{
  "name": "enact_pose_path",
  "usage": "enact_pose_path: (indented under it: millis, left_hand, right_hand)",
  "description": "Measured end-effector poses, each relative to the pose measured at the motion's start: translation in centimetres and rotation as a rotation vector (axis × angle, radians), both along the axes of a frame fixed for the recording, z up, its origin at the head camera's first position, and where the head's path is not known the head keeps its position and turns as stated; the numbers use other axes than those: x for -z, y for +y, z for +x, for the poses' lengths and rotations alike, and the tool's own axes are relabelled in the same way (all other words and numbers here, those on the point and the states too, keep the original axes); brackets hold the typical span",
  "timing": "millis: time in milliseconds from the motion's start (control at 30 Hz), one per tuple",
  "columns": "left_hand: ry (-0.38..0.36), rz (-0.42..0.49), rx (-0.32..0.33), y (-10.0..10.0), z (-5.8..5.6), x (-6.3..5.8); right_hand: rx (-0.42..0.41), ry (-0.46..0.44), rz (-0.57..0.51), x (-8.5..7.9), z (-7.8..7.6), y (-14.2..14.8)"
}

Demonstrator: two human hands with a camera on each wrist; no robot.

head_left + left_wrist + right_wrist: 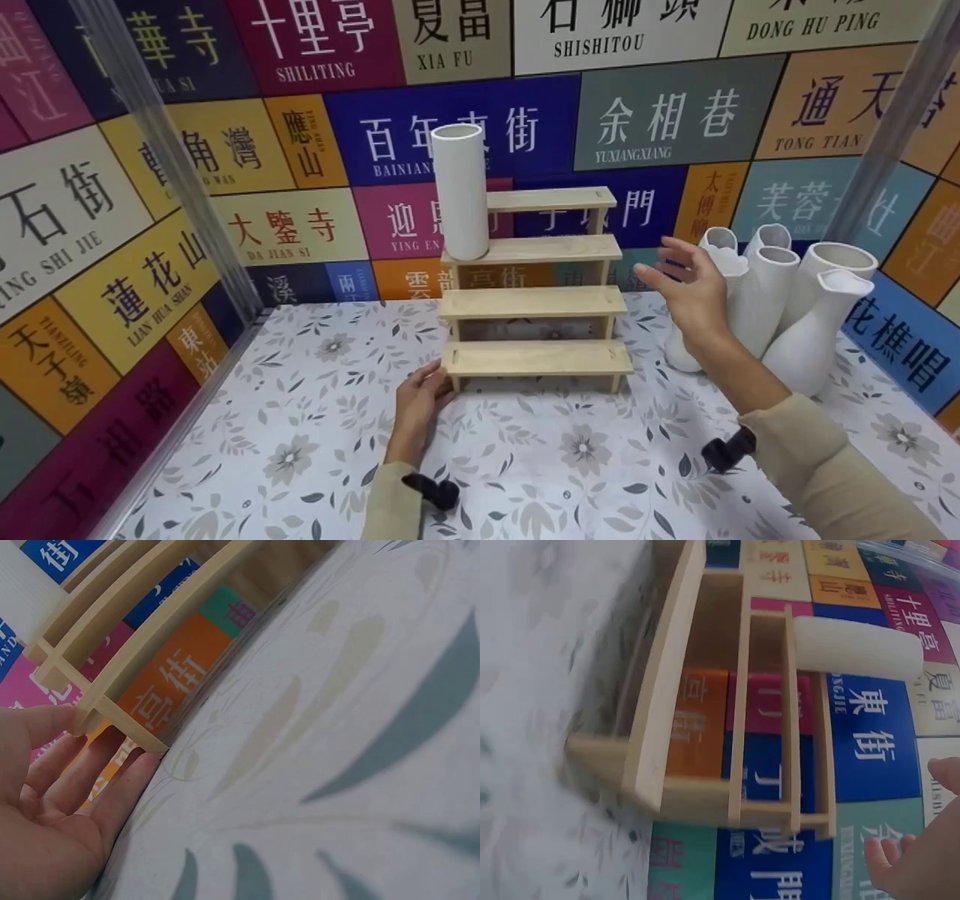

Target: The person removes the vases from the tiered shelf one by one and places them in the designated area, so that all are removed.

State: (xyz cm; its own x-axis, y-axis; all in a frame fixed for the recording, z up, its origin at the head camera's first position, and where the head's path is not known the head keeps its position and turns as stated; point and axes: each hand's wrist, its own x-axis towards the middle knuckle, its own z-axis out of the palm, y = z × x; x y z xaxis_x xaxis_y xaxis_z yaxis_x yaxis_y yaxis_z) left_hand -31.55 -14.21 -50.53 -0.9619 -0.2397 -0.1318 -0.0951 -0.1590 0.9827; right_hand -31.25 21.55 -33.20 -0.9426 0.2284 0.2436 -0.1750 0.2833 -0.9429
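Observation:
A wooden stepped display stand [536, 358] with several tiers stands on the patterned cloth. One tall white cylindrical vase [460, 196] is upright at the left end of its second tier from the top. At the lower left corner my left hand [417, 409] grips the stand; in the left wrist view its thumb and fingers meet the end of the bottom step and its leg. My right hand [694, 296] is raised right of the stand, fingers apart and holding nothing. It partly covers a group of white vases [814, 341].
Walls of coloured panels [457, 124] with Chinese characters stand behind and at both sides. Clear upright corner strips [184, 157] run at left and right. A floral cloth [525, 465] covers the table. Black straps sit on both wrists.

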Motion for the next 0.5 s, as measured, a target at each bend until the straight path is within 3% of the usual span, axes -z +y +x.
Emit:
enact_pose_path:
  millis: [300,500]
  left_hand:
    - [-0.001,0.011,0.007,0.0,0.1,0.1]
    - [0.001,-0.008,0.013,-0.2,0.0,0.2]
  right_hand:
    - [-0.169,0.051,-0.073,-0.8,-4.5,-5.3]
    - [-0.23,0.056,-0.099,-1.4,-7.1,-9.0]
